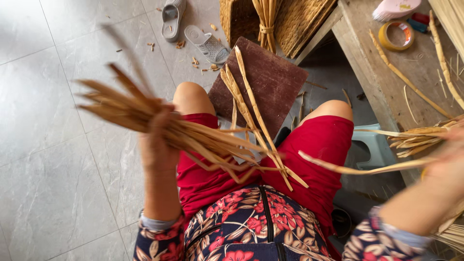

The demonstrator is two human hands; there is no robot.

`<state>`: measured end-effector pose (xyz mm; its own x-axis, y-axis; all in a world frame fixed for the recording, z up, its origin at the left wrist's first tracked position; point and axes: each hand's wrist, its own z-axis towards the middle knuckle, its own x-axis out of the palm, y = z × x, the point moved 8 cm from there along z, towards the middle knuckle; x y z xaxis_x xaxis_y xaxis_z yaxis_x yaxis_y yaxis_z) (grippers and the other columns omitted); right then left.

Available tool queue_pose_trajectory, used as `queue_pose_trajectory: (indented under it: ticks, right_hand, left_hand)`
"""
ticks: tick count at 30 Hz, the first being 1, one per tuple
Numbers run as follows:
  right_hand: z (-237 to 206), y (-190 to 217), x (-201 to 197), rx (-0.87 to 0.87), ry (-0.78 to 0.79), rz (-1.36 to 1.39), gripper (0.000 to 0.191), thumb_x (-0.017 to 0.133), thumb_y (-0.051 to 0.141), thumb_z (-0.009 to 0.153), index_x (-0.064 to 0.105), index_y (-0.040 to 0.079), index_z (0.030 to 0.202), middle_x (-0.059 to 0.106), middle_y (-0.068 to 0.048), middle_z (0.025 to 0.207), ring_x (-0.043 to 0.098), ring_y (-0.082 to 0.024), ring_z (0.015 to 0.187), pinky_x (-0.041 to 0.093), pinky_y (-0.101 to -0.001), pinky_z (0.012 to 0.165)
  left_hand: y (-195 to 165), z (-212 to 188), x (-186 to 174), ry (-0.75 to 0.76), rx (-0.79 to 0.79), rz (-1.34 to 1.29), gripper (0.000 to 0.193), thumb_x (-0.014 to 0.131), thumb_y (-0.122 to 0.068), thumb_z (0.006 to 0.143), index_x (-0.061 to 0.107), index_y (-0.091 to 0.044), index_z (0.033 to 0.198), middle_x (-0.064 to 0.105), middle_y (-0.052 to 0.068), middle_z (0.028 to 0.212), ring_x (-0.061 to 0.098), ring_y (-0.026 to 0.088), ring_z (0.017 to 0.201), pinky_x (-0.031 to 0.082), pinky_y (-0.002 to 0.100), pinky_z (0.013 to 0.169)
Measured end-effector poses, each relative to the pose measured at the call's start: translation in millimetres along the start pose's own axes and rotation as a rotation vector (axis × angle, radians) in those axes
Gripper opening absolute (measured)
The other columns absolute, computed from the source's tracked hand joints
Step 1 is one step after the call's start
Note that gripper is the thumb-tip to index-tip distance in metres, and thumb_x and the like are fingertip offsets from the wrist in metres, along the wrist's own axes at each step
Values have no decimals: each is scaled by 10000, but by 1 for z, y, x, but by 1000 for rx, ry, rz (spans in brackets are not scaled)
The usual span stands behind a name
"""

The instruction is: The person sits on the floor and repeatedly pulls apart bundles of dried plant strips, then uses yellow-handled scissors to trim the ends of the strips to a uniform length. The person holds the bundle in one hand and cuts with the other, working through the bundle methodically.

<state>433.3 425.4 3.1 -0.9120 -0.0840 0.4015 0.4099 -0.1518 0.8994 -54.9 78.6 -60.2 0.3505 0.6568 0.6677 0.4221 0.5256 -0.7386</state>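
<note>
- Our left hand (157, 145) is clenched around a bundle of dried straw strips (193, 135) held above our lap
- Our right hand (447, 162), blurred, pinches a single long strip (367, 169) near the wooden counter (382, 82)
- A brown board (270, 82) leans by our knees; grey sandals (208, 44) lie on the tiled floor (53, 159)

Grey tiled floor (53, 159), wooden table (386, 77)

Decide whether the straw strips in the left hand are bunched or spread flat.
Bunched: the left hand grips the straw strips together, ends fanning out both sides.
</note>
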Motion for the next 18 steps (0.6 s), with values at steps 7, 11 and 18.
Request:
queue_pose_trajectory:
  ticks: [7,11,18]
  right_hand:
    - [-144,-78,235,182,702,-378,112,602,140,1075,604,33,1108,755,-89,1019,681,-119,818,567,-246,712]
    - [-177,-77,273,72,873,-611,142,624,155,1049,565,35,1096,760,-64,919,778,-123,857,623,-255,707]
    - [-187,-85,270,78,877,-651,158,685,92,994,572,35,1088,733,-65,905,769,-132,828,631,-268,680]
  left_hand:
    - [67,-44,86,206,-339,38,226,728,-16,898,673,-10,1117,711,98,975,705,194,890,594,335,775]
    - [72,-48,87,174,-321,39,227,722,6,930,678,4,1153,719,81,1050,700,164,942,581,314,809]
    - [74,-42,76,138,-349,25,389,749,-28,860,673,-7,1241,745,25,1162,714,131,1022,601,304,866]
